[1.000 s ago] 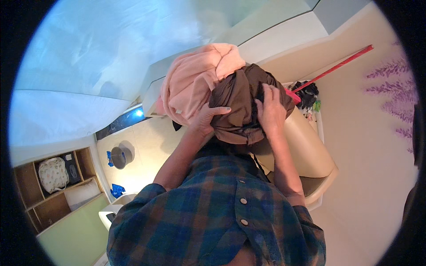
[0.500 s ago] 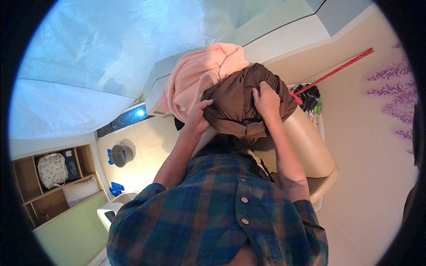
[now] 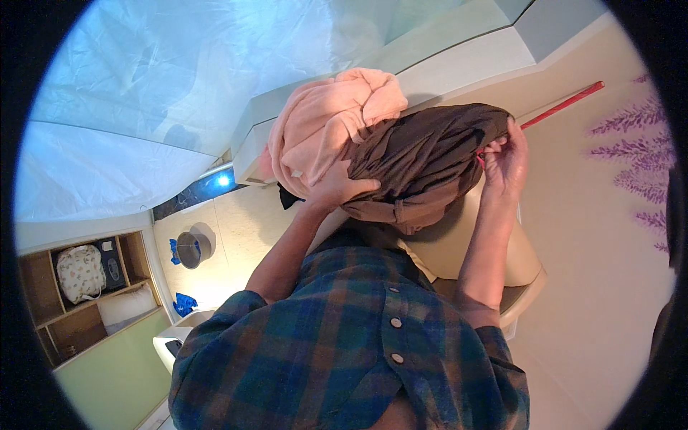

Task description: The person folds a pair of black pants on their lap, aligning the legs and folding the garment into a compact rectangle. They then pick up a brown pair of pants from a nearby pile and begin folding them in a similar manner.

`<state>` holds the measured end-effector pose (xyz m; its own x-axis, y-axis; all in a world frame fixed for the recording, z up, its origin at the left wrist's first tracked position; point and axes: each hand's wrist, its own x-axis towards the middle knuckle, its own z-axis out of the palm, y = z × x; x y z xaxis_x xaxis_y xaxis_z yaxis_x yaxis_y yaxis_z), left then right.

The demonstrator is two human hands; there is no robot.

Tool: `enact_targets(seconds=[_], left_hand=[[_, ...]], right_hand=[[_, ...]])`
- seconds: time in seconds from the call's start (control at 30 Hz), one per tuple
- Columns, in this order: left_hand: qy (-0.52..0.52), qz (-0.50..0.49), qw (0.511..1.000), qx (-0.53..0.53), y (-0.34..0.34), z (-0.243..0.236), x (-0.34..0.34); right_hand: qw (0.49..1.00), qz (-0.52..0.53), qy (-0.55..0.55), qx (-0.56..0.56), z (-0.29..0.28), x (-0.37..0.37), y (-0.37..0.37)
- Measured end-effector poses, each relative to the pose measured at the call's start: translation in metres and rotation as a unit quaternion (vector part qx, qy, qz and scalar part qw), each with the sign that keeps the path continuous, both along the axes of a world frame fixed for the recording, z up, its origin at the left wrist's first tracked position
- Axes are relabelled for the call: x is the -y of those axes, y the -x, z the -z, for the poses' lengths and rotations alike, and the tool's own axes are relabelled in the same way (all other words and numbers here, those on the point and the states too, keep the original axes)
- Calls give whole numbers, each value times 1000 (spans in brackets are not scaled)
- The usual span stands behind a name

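Brown cloth (image 3: 430,154) (with right hand (image 3: 507,163)) reaches further right.

Plaid shirt (image 3: 301,344), pale, perhaps metallic buttons (image 3: 395,322)

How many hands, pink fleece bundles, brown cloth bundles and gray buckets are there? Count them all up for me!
Hands: 2, the left hand and right hand
Pink fleece bundle: 1
Brown cloth bundle: 1
Gray bucket: 1
Total: 5
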<state>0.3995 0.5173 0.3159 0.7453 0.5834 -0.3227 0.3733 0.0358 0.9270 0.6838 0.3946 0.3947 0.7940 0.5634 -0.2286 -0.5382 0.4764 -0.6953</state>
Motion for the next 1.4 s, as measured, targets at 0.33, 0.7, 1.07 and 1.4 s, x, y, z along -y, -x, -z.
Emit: enact_targets(seconds=[0.33,0.7,1.07,1.4], left_hand=[[422,-155,852,268,-33,-20,-16],[390,-261,827,310,-45,-29,-5],[410,-224,828,311,-47,-47,0],[269,-90,930,234,-37,-44,8]], right_hand=[[996,-66,-46,36,51,8,-43],[596,-259,339,680,41,11,78],[613,-265,308,678,92,2,97],[920,-308,154,189,57,0,87]])
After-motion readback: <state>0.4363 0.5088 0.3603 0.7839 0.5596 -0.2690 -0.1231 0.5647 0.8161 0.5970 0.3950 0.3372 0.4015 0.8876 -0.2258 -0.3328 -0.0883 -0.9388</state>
